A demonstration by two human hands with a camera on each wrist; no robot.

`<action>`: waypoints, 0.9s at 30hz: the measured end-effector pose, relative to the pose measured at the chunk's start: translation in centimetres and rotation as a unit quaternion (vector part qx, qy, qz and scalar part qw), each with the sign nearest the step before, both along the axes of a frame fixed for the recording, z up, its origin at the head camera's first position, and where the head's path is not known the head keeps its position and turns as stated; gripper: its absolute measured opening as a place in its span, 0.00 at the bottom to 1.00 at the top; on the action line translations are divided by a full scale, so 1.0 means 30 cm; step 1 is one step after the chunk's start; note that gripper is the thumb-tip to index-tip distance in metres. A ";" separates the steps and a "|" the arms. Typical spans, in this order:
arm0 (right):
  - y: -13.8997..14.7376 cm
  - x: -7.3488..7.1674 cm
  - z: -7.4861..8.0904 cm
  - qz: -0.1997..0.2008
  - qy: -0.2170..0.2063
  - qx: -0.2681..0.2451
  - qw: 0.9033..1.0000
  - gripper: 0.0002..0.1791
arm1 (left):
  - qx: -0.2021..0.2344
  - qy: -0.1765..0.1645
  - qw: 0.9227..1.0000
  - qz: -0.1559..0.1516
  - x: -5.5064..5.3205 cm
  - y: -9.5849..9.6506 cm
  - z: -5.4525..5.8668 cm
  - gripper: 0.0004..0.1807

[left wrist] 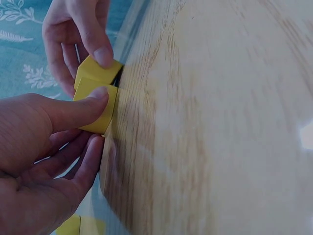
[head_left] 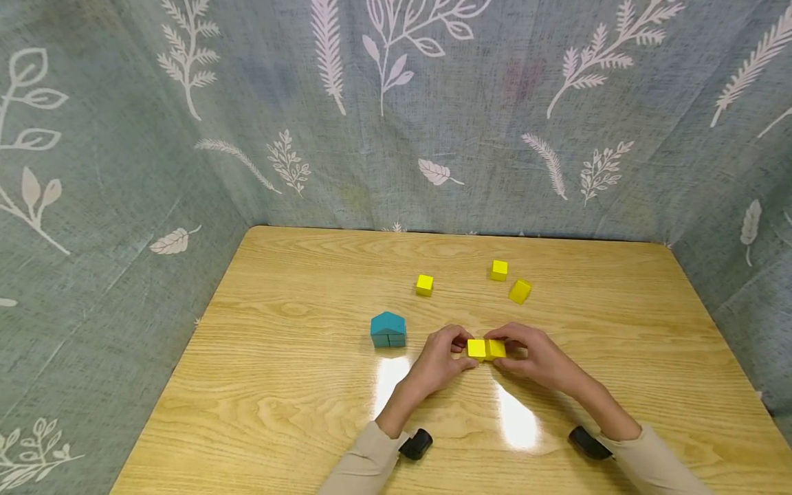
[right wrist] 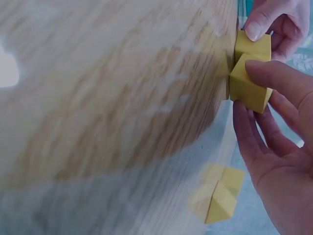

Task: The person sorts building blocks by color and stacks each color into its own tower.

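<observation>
Two yellow blocks sit side by side on the wooden table, right of its middle. My left hand (head_left: 438, 361) pinches the left yellow block (head_left: 476, 348) between thumb and fingers. On the other side, my right hand (head_left: 537, 354) pinches the right yellow block (head_left: 496, 350) the same way. In the right wrist view, the right block (right wrist: 248, 88) stands turned at an angle against the left block (right wrist: 253, 44). Thumbs press the near faces in both wrist views, while the fingertips behind the blocks are partly hidden.
Farther back on the table (head_left: 297, 275) lie three more yellow blocks: one left (head_left: 424, 284), one at the back (head_left: 499, 270) and a turned one (head_left: 520, 291). A teal house-shaped set of blocks (head_left: 388, 331) stands left of my left hand. Patterned cloth (head_left: 396, 137) hangs behind and beside.
</observation>
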State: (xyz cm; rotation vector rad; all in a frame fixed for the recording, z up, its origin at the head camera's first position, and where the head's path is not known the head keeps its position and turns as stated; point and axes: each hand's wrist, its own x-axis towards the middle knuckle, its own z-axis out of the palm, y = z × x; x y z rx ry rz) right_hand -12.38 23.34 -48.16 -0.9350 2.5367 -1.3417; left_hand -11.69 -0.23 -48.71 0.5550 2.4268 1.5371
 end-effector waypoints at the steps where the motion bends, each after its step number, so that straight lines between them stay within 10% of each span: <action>1: -0.002 0.000 0.000 -0.001 -0.001 0.001 1.000 0.21 | 0.001 0.000 1.000 0.000 0.000 0.000 0.000 0.15; 27: -0.008 -0.016 0.050 0.021 0.033 0.051 0.998 0.22 | -0.004 0.007 1.000 -0.002 0.002 -0.003 -0.002 0.15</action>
